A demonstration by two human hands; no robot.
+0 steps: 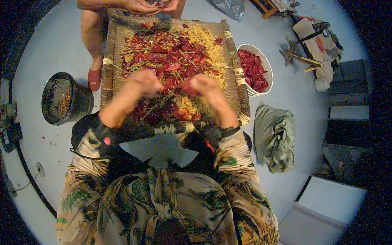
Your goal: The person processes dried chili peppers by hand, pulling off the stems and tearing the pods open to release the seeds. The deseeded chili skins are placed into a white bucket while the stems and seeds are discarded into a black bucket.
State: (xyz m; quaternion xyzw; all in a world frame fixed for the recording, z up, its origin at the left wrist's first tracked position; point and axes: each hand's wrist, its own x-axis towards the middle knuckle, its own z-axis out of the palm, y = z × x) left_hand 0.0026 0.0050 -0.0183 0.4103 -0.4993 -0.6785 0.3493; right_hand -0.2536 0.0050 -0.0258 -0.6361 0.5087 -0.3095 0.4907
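Woven tray (234, 96) below, right hand (203, 85) grips chili (188, 87); left hand (148, 83) too blurred to tell.

I have a gap between my left hand (143, 83) and right hand (204, 85), and open air over the yellow seeds (206, 38) beyond. The tray frame (107, 77) rims the heap (167, 57); past it, the white bucket (268, 77) blocks my right, the black bucket (83, 102) my left, a co-worker's hands (153, 6) the far end
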